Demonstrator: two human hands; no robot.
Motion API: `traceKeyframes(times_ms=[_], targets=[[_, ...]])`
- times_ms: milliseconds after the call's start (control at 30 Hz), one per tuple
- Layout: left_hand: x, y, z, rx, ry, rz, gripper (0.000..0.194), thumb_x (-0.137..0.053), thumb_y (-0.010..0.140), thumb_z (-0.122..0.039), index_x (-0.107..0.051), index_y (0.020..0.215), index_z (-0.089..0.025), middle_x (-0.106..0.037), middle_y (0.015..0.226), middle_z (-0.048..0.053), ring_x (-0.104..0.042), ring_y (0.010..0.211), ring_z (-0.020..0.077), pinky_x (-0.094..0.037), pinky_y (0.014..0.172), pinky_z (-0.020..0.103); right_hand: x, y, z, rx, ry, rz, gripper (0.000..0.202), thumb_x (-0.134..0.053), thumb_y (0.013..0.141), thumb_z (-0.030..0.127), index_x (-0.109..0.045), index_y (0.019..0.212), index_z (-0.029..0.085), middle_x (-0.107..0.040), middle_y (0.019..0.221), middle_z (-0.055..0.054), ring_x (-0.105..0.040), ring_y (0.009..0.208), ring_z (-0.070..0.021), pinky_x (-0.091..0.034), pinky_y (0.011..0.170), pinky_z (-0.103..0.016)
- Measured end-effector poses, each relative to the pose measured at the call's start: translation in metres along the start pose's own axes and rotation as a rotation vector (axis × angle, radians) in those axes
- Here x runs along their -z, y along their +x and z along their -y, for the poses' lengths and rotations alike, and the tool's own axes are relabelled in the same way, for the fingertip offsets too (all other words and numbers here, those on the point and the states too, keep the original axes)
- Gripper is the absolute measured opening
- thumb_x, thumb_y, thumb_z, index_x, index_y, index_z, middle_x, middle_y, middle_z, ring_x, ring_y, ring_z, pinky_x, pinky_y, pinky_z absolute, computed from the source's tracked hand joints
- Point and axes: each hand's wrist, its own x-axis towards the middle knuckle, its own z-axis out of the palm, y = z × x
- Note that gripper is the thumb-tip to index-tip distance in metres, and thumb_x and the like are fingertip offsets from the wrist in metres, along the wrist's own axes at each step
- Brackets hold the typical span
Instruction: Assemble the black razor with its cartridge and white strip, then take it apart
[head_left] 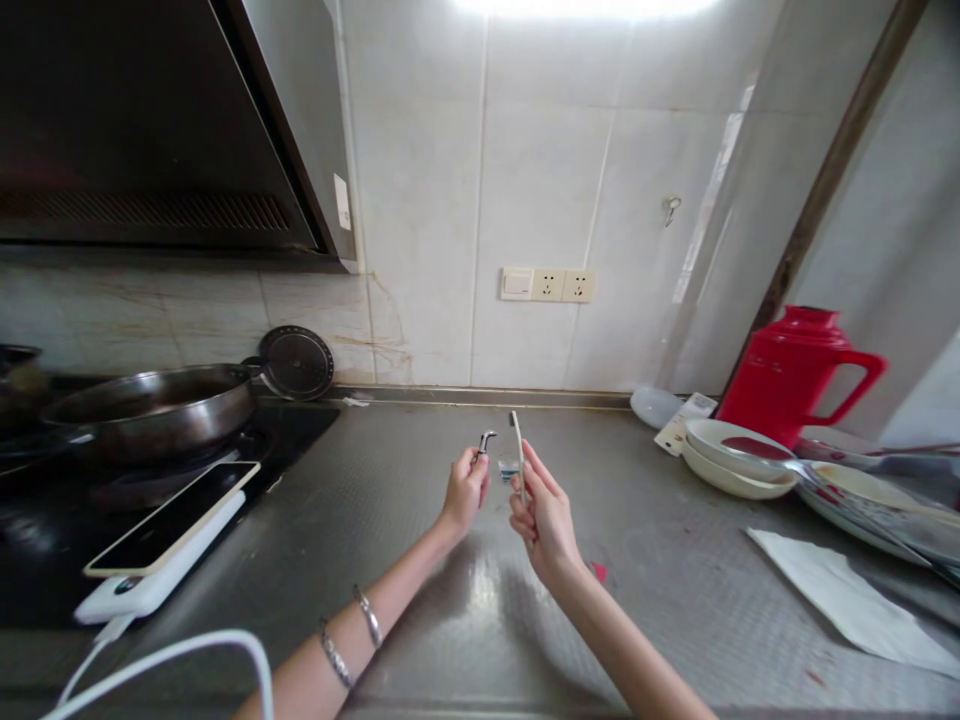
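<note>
My left hand [465, 492], over the middle of the counter, is closed on a small bent, shiny metal hook [487, 440]; its curved end sticks up above my fingers and the rest is hidden. Just to the right, my right hand [549, 512] pinches a thin white flat piece [519, 450], held upright and seen nearly edge-on, with a dark tip at the top. Its kind does not show. Between the hands is a small clear piece with blue markings [509, 469]; I cannot tell whether it lies on the counter or touches my right fingers.
At left, a metal pan [154, 415] sits on the black stove, with a phone [176, 515] on a white power bank [161, 570] in front. Right are a red thermos [787, 375], stacked bowls [739, 484] and a white napkin [847, 595]. Sockets [548, 285] are on the tiled wall.
</note>
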Motion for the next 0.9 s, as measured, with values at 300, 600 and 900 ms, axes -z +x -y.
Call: traceKeyframes(times_ms=[300,600,900], targets=[[-0.007,-0.005,0.003,0.0,-0.006,-0.001,0.028,-0.047,0.079,-0.045,-0.038,0.069,-0.02,-0.032,0.042,-0.011,-0.023,0.031,0.004,-0.017,0.032,0.018,0.004,-0.009,-0.004,-0.11,0.015,0.011,0.066,-0.066,0.068,0.044,-0.044,0.128,0.03,-0.04,0.057,0.009,-0.019,0.034,0.0003,-0.01,0.031,-0.015],[-0.005,-0.004,-0.003,-0.013,-0.081,-0.059,0.029,-0.048,0.078,-0.046,-0.038,0.07,-0.02,-0.028,0.043,-0.012,-0.02,0.031,0.0033,-0.014,0.032,0.017,0.0,-0.012,-0.01,-0.142,-0.026,0.032,0.071,-0.065,0.068,0.046,-0.04,0.132,0.028,-0.041,0.056,0.009,-0.018,0.033,0.0002,-0.009,0.031,-0.016],[-0.008,-0.009,0.001,-0.029,0.02,-0.094,0.021,-0.045,0.081,-0.037,-0.041,0.071,-0.019,-0.034,0.045,-0.01,-0.027,0.033,0.004,-0.022,0.036,0.017,-0.004,-0.007,-0.013,-0.13,0.01,-0.009,0.076,-0.067,0.066,0.045,-0.037,0.134,0.028,-0.041,0.055,0.009,-0.019,0.034,0.0,-0.009,0.033,-0.016]])
